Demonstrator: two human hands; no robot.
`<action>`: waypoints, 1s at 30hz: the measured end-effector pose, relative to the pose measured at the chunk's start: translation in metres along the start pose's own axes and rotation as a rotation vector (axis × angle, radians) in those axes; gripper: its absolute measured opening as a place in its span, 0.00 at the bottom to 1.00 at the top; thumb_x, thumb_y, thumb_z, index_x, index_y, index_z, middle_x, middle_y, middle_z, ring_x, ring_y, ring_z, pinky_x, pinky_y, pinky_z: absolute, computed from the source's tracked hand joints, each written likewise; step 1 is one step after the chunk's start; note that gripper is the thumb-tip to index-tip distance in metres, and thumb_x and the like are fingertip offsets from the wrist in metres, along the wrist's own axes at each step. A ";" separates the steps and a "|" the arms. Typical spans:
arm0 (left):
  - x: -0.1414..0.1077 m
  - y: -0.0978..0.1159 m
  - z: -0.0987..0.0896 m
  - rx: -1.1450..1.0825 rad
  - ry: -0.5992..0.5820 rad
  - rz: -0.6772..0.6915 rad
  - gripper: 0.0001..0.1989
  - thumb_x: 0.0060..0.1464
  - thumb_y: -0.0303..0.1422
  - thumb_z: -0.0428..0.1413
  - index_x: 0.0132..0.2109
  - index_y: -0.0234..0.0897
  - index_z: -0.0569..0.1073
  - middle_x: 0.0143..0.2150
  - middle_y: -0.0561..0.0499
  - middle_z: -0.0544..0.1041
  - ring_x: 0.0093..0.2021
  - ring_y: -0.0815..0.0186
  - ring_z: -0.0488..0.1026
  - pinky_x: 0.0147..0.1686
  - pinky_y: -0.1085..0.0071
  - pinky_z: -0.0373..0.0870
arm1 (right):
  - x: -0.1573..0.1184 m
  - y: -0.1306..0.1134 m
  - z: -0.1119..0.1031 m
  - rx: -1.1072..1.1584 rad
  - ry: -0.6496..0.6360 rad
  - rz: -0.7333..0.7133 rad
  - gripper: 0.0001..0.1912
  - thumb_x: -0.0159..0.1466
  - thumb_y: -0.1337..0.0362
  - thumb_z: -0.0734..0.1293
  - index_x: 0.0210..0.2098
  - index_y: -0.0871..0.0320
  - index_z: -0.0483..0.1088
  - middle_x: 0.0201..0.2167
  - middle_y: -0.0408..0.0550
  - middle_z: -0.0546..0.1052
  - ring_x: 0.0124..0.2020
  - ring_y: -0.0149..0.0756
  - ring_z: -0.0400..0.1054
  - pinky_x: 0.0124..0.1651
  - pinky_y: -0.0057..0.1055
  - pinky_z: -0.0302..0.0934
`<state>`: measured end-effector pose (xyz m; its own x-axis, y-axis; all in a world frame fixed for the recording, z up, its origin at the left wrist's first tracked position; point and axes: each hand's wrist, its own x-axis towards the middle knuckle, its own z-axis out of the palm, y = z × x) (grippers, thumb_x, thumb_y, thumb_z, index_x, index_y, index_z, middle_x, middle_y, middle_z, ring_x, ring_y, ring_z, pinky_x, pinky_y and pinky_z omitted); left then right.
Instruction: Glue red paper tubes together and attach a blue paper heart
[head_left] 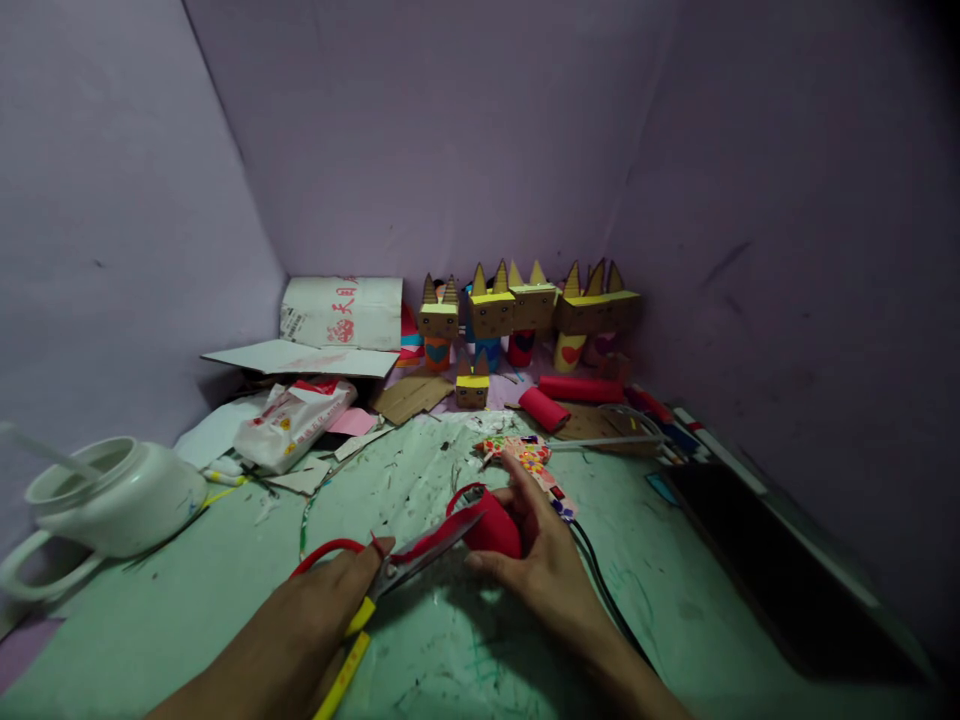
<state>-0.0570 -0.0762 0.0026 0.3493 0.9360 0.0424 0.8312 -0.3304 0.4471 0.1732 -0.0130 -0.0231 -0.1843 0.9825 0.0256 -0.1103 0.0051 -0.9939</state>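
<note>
My left hand is closed around the handles of a pair of scissors, which have red and yellow grips. The blades point right, and their tips reach the open end of a short red tube. A thin red strip lies along the blades, running toward the tube's rim. Thumb and fingers of my right hand grip the tube from its right side. Just beyond that hand lies a floral-patterned glue gun, with a black cord trailing toward me.
Cardboard animal figures with pointed ears stand along the back wall. Red rolls and cardboard pieces lie before them. At left are a white pot and a tissue pack; at right, a dark flat slab.
</note>
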 end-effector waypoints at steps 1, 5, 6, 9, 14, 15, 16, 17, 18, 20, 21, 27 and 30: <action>0.000 -0.001 0.000 0.007 -0.005 0.007 0.25 0.47 0.24 0.49 0.54 0.44 0.63 0.44 0.49 0.78 0.41 0.60 0.75 0.40 0.63 0.73 | 0.000 0.001 0.000 0.002 -0.005 0.006 0.49 0.42 0.68 0.74 0.61 0.54 0.52 0.39 0.48 0.70 0.39 0.41 0.68 0.42 0.38 0.63; -0.002 -0.004 0.002 0.027 -0.026 0.038 0.27 0.46 0.23 0.49 0.54 0.46 0.61 0.44 0.51 0.78 0.41 0.60 0.76 0.39 0.66 0.73 | 0.001 0.006 0.000 -0.046 0.034 -0.017 0.48 0.42 0.70 0.73 0.61 0.55 0.54 0.39 0.47 0.70 0.38 0.41 0.68 0.43 0.38 0.63; -0.002 -0.003 0.003 0.041 -0.026 0.034 0.27 0.46 0.24 0.48 0.54 0.46 0.60 0.44 0.50 0.78 0.41 0.60 0.76 0.39 0.66 0.73 | 0.001 0.007 0.000 -0.074 0.061 -0.047 0.48 0.42 0.70 0.73 0.61 0.55 0.55 0.38 0.46 0.70 0.38 0.40 0.68 0.43 0.38 0.63; -0.003 0.002 0.003 0.100 -0.014 -0.012 0.27 0.48 0.26 0.47 0.57 0.45 0.57 0.46 0.48 0.78 0.42 0.57 0.76 0.40 0.64 0.73 | 0.000 0.011 0.000 -0.176 0.136 -0.175 0.45 0.44 0.73 0.70 0.60 0.53 0.56 0.37 0.45 0.70 0.38 0.38 0.68 0.44 0.36 0.63; -0.001 0.010 0.000 0.126 -0.010 -0.058 0.28 0.48 0.27 0.48 0.58 0.43 0.58 0.46 0.46 0.77 0.44 0.55 0.75 0.41 0.63 0.72 | -0.002 0.011 0.002 -0.280 0.114 -0.238 0.45 0.45 0.75 0.66 0.62 0.52 0.53 0.36 0.44 0.70 0.35 0.36 0.68 0.40 0.33 0.64; -0.001 0.010 0.000 0.110 -0.015 -0.068 0.28 0.48 0.27 0.48 0.58 0.43 0.59 0.46 0.46 0.77 0.44 0.56 0.74 0.42 0.63 0.72 | -0.002 0.011 0.002 -0.281 0.110 -0.232 0.45 0.45 0.74 0.66 0.62 0.52 0.53 0.37 0.44 0.70 0.35 0.36 0.68 0.40 0.33 0.64; 0.000 0.010 0.000 0.090 -0.022 -0.075 0.28 0.47 0.27 0.49 0.57 0.44 0.61 0.47 0.47 0.77 0.44 0.56 0.74 0.43 0.64 0.71 | -0.002 0.011 0.002 -0.279 0.110 -0.228 0.45 0.45 0.74 0.67 0.61 0.52 0.53 0.37 0.44 0.70 0.35 0.36 0.69 0.40 0.34 0.64; 0.000 0.009 0.000 0.068 -0.032 -0.077 0.27 0.46 0.26 0.49 0.56 0.44 0.62 0.46 0.48 0.77 0.44 0.57 0.74 0.43 0.64 0.71 | -0.001 0.011 0.002 -0.279 0.113 -0.225 0.45 0.46 0.74 0.67 0.61 0.52 0.53 0.37 0.44 0.70 0.35 0.36 0.69 0.40 0.34 0.64; 0.000 0.008 0.000 0.049 -0.044 -0.076 0.27 0.46 0.26 0.50 0.55 0.45 0.63 0.45 0.49 0.77 0.42 0.58 0.74 0.42 0.64 0.71 | -0.001 0.011 0.002 -0.283 0.118 -0.225 0.44 0.45 0.73 0.67 0.61 0.52 0.53 0.37 0.44 0.70 0.34 0.36 0.69 0.39 0.34 0.65; 0.000 0.007 0.000 0.028 -0.062 -0.070 0.26 0.45 0.26 0.50 0.53 0.46 0.65 0.43 0.50 0.78 0.40 0.59 0.75 0.41 0.65 0.72 | -0.001 0.012 0.003 -0.297 0.131 -0.237 0.44 0.45 0.74 0.67 0.61 0.53 0.53 0.36 0.44 0.71 0.34 0.36 0.69 0.38 0.33 0.65; 0.000 0.007 0.000 0.026 -0.062 -0.070 0.25 0.45 0.26 0.50 0.53 0.45 0.65 0.43 0.51 0.78 0.40 0.60 0.75 0.40 0.65 0.72 | -0.001 0.012 0.002 -0.305 0.136 -0.253 0.43 0.46 0.74 0.67 0.61 0.52 0.53 0.36 0.44 0.71 0.33 0.36 0.69 0.37 0.33 0.65; -0.002 0.009 0.000 0.020 -0.054 -0.067 0.26 0.45 0.26 0.48 0.54 0.44 0.63 0.44 0.49 0.78 0.40 0.60 0.74 0.41 0.64 0.72 | -0.003 0.020 0.001 -0.414 0.196 -0.438 0.40 0.50 0.73 0.64 0.61 0.48 0.52 0.36 0.44 0.69 0.33 0.36 0.68 0.37 0.35 0.65; -0.001 0.010 0.002 0.014 -0.045 -0.060 0.27 0.45 0.27 0.49 0.56 0.43 0.62 0.45 0.48 0.78 0.41 0.59 0.74 0.42 0.63 0.72 | -0.004 0.022 0.000 -0.478 0.224 -0.489 0.40 0.51 0.73 0.64 0.61 0.48 0.50 0.36 0.45 0.69 0.33 0.37 0.67 0.37 0.36 0.64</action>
<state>-0.0482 -0.0811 0.0056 0.3174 0.9480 -0.0249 0.8573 -0.2756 0.4348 0.1719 -0.0166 -0.0451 -0.0127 0.8614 0.5077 0.3196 0.4846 -0.8142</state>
